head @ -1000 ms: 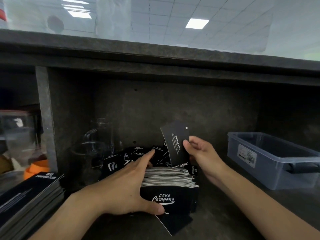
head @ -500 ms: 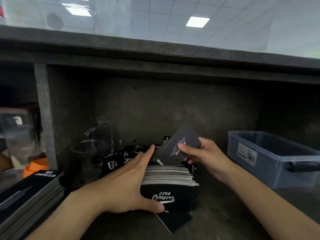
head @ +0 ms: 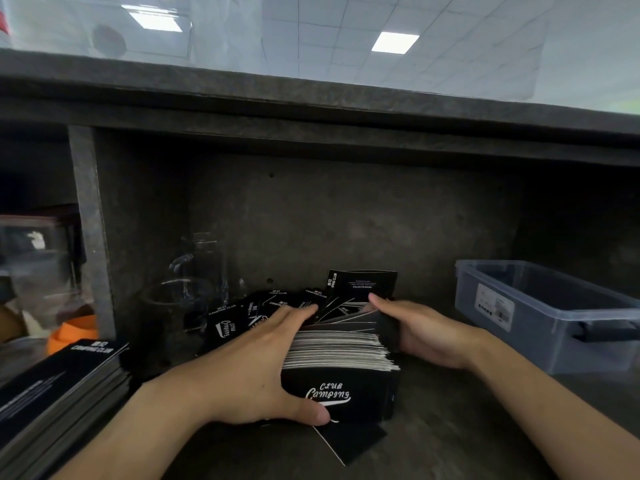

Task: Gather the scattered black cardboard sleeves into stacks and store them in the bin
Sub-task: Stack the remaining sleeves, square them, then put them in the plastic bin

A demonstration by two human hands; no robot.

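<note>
I am holding the stack of sleeves [head: 341,351] between both hands. My left hand [head: 249,368] is clamping it from the left, thumb on the printed front face and fingers over the back, and my right hand [head: 426,334] is curling round its right end. The sleeves are standing on edge on the shelf [head: 450,427], their long side running from one hand to the other. The bin [head: 540,327] is standing to the right, well apart, nearer my right hand. Just behind the stack, loose sleeves [head: 263,306] are lying, so I judge more gathering is coming before the carry rightward.
</note>
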